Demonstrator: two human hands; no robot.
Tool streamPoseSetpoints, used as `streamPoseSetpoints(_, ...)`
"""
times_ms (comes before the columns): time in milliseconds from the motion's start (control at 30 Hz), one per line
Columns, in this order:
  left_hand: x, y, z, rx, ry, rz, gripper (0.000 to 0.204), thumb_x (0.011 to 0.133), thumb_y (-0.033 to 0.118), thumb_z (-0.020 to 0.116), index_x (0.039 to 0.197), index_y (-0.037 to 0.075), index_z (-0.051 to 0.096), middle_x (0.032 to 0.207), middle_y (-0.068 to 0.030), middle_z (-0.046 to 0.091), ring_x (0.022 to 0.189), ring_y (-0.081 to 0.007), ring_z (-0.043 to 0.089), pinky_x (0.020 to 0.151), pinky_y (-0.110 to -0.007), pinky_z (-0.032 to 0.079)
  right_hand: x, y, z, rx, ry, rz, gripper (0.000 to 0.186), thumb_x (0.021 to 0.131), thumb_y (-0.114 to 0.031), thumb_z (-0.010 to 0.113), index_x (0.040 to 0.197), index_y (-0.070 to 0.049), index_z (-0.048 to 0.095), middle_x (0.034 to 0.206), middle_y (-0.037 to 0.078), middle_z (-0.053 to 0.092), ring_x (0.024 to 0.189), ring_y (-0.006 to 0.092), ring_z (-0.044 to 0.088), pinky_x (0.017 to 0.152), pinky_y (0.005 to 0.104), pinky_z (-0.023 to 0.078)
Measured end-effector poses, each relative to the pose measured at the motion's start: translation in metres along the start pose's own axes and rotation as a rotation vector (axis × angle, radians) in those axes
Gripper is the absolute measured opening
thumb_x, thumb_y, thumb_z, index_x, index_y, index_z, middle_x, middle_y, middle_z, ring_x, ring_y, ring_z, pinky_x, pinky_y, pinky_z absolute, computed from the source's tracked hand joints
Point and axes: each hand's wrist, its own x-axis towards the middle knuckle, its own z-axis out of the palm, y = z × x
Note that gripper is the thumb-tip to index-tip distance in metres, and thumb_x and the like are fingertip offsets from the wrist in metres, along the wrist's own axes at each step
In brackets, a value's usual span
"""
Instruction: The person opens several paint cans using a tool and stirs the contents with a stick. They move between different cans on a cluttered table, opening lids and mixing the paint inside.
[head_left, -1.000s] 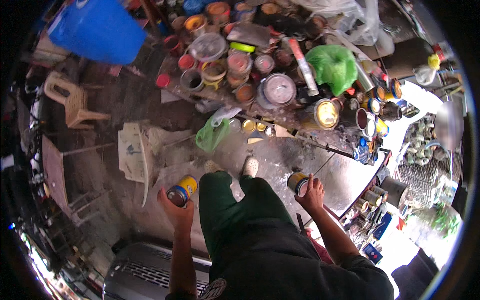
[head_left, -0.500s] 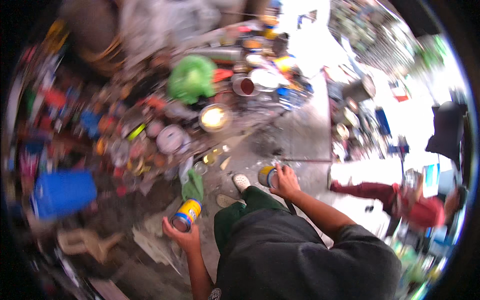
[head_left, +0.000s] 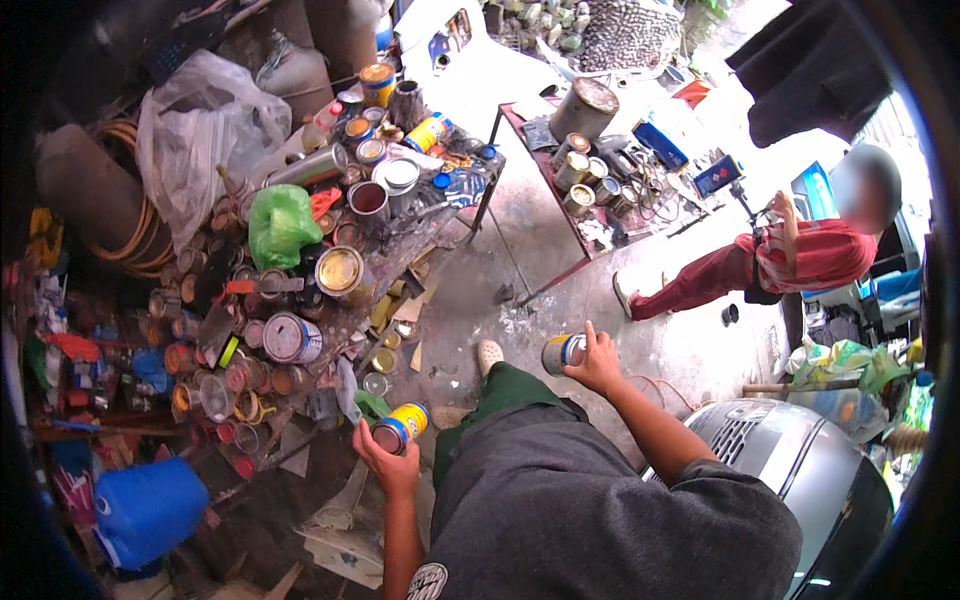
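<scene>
In my left hand [head_left: 385, 455] is a yellow and blue paint can [head_left: 403, 428], its end facing up and toward me, held low at my left side. My right hand [head_left: 595, 362] grips a second can [head_left: 563, 352] with a yellow label and a dull end, out to the right of my legs. Ahead and left, a cluttered workbench [head_left: 430, 250] carries several open and lidded cans, a green plastic bag [head_left: 280, 225], a clear plastic sheet [head_left: 195, 150] and a large can with an amber top [head_left: 340, 270]. Below the bench's edge, several tins sit on the floor.
A second metal-framed table [head_left: 548, 208] holds cans, a hose and a bucket [head_left: 585, 108]. A co-worker in red [head_left: 815, 255] stands at the right. A silver vehicle [head_left: 840, 470] is at the lower right, a blue container [head_left: 150, 510] at the lower left.
My view has swung to the right, shifting the bench leftward and bringing the second table, co-worker and vehicle front into sight on the right. Both cans stay in my hands.
</scene>
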Motion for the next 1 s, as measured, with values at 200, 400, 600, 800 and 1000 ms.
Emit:
streamPoseSetpoints(200, 0.006, 0.029, 0.019, -0.015, -0.078, 0.084, 0.100, 0.072, 0.013, 0.079, 0.157, 0.001, 0.029, 0.151, -0.0272, 0.037, 0.142, -0.0470, 0.037, 0.120, -0.056, 0.032, 0.017, 0.055, -0.034, -0.013, 0.116, 0.125, 0.118, 0.065, -0.046, 0.083, 0.161, -0.003, 0.029, 0.130, 0.027, 0.050, 0.122, 0.0457, 0.052, 0.103, 0.0531, 0.048)
streamPoseSetpoints(400, 0.053, 0.114, 0.092, -0.025, -0.145, 0.219, 0.098, 0.073, 0.015, 0.083, 0.155, 0.000, 0.030, 0.148, -0.0279, 0.039, 0.140, -0.0475, 0.039, 0.118, -0.056, 0.034, 0.098, 0.107, -0.105, 0.073, 0.184, 0.128, 0.118, 0.066, -0.045, 0.083, 0.160, -0.001, 0.028, 0.133, 0.029, 0.049, 0.127, 0.0462, 0.050, 0.105, 0.0521, 0.047)
streamPoseSetpoints(600, 0.116, 0.253, 0.230, -0.106, -0.273, 0.416, 0.097, 0.073, 0.014, 0.081, 0.155, 0.002, 0.032, 0.147, -0.0269, 0.041, 0.138, -0.0461, 0.042, 0.116, -0.054, 0.037, 0.219, 0.179, -0.147, 0.059, 0.249, -0.050, 0.114, 0.068, -0.042, 0.083, 0.159, -0.002, 0.028, 0.137, 0.029, 0.048, 0.128, 0.0474, 0.049, 0.107, 0.0531, 0.046)
streamPoseSetpoints(800, 0.175, 0.382, 0.373, -0.086, -0.478, 0.540, 0.100, 0.073, 0.014, 0.081, 0.158, 0.007, 0.030, 0.149, -0.0238, 0.039, 0.138, -0.0450, 0.042, 0.113, -0.054, 0.040, 0.325, 0.204, -0.164, -0.079, 0.067, -0.168, 0.118, 0.066, -0.042, 0.089, 0.160, -0.006, 0.028, 0.135, 0.025, 0.050, 0.127, 0.0431, 0.051, 0.105, 0.0526, 0.046)
streamPoseSetpoints(1000, 0.214, 0.438, 0.492, -0.035, -0.541, 0.642, 0.102, 0.073, 0.013, 0.081, 0.160, 0.013, 0.028, 0.149, -0.0199, 0.038, 0.137, -0.0430, 0.044, 0.108, -0.055, 0.043, 0.372, 0.231, -0.173, -0.108, -0.018, -0.290, 0.119, 0.065, -0.043, 0.091, 0.161, -0.008, 0.029, 0.129, 0.020, 0.052, 0.123, 0.0396, 0.052, 0.102, 0.0501, 0.047)
